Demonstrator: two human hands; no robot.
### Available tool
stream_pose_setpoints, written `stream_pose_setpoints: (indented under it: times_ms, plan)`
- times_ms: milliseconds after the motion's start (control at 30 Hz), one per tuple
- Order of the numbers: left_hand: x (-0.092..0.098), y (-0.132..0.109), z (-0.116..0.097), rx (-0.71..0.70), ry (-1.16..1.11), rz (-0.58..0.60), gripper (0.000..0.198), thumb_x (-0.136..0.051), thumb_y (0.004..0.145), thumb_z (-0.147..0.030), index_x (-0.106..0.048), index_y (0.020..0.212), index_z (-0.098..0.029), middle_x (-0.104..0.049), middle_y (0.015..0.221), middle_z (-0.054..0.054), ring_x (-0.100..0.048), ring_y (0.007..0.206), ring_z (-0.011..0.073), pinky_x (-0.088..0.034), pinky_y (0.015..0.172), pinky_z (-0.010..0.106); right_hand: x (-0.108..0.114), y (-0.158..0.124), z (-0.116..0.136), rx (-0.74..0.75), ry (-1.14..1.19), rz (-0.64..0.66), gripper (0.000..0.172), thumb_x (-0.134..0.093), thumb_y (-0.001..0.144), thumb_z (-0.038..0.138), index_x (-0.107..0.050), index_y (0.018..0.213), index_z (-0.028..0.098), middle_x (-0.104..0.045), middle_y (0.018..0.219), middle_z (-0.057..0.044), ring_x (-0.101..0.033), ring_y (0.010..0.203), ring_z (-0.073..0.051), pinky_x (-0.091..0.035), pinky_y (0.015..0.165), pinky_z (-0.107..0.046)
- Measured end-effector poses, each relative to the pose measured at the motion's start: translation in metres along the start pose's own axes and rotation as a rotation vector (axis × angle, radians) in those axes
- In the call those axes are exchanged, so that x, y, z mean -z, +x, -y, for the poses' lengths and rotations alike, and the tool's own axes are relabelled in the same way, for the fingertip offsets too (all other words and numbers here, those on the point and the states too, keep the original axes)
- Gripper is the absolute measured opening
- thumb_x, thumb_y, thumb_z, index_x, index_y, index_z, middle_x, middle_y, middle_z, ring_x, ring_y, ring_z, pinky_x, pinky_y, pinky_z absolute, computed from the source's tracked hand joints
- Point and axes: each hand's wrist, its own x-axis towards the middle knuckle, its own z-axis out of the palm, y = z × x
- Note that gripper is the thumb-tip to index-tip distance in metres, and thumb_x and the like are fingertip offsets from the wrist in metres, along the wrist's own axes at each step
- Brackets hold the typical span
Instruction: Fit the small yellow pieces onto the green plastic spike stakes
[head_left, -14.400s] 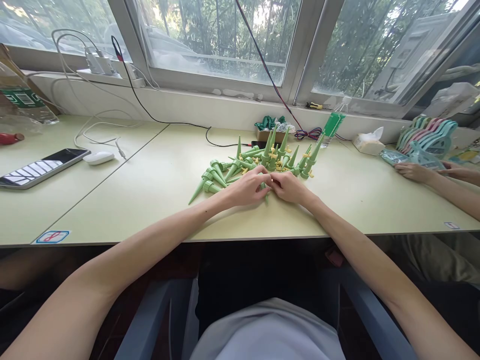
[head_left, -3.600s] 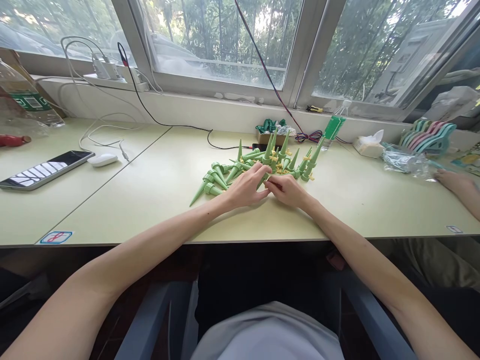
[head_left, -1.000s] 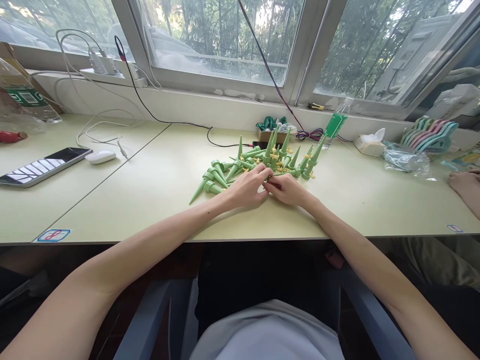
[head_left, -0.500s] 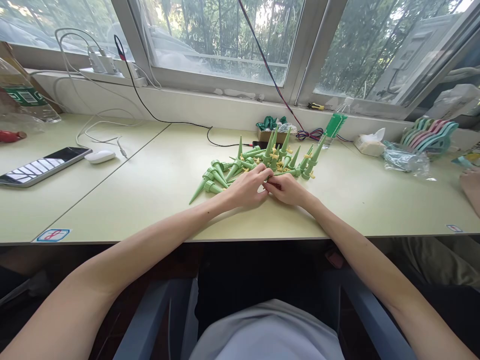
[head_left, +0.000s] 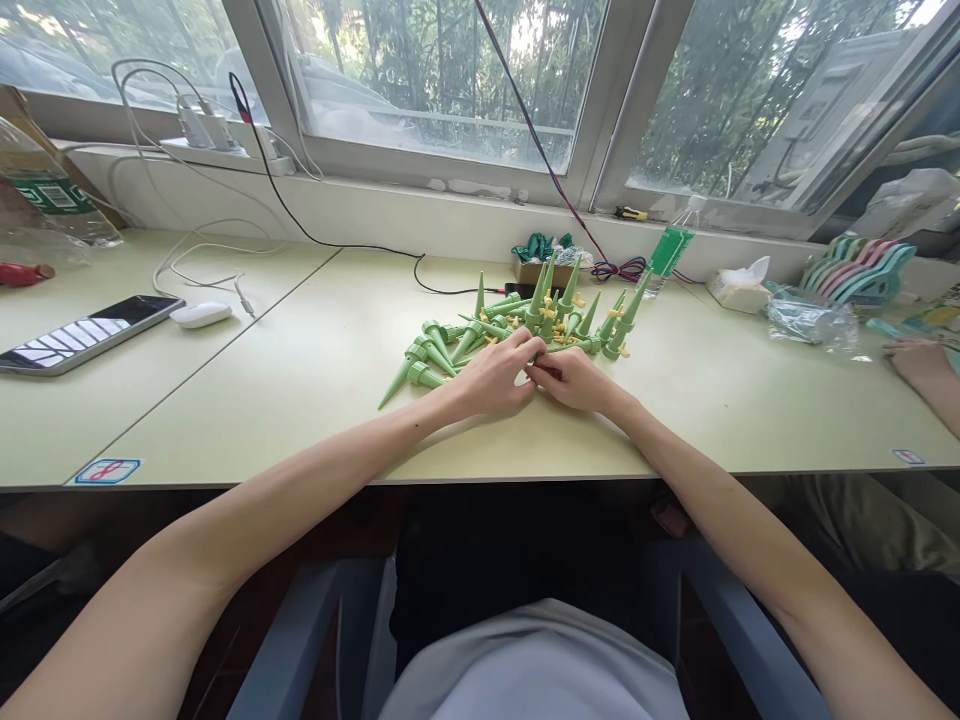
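My left hand point(head_left: 504, 372) and my right hand point(head_left: 571, 377) meet at the near side of a heap of green plastic plant watering spikes point(head_left: 431, 350). Their fingertips are pinched together, and whatever they grip is mostly hidden behind the fingers. Some spikes stand point up, such as the one at the right end point(head_left: 628, 318); others lie on their sides. Small yellow valves point(head_left: 581, 300) show on several of them. Both wrists hover low over the pale table point(head_left: 315, 400).
Behind the heap are a small box point(head_left: 529, 270) with green wrappings and a bottle with a green label point(head_left: 667, 252). A phone point(head_left: 82, 335) and a white mouse point(head_left: 200, 314) lie left. At right are tissues point(head_left: 741, 288), hangers point(head_left: 862, 270) and another person's hand point(head_left: 919, 358).
My hands stay in nearly the same place, still pinched together. At the right edge, the other person's hand has moved further into view, leftward over the table.
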Motion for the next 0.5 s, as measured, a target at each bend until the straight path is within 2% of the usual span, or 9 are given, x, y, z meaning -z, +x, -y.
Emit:
stream_pose_setpoints:
  times_ms: [300,500]
  plan:
    - [-0.002,0.001,0.003,-0.036,-0.040,-0.053,0.022,-0.054,0.080,-0.018,-0.053,0.102,-0.020,-0.055,0.106,0.007,-0.056,0.080,0.0179,-0.047,0.071,0.031,0.000,0.001,0.003,-0.013,0.073,-0.026,0.038,-0.050,0.096,0.031,-0.050,0.061,0.017,-0.051,0.054,0.002,-0.040,0.050,-0.008,-0.030,0.054,-0.025]
    - [-0.001,0.002,0.003,-0.077,-0.067,-0.106,0.022,-0.056,0.082,-0.019,-0.052,0.103,-0.021,-0.054,0.104,0.007,-0.055,0.081,0.0171,-0.047,0.072,0.031,0.005,0.000,0.012,-0.116,0.319,0.027,0.044,-0.048,0.100,0.041,-0.053,0.063,0.017,-0.054,0.053,0.001,-0.047,0.048,-0.009,-0.037,0.053,-0.024]
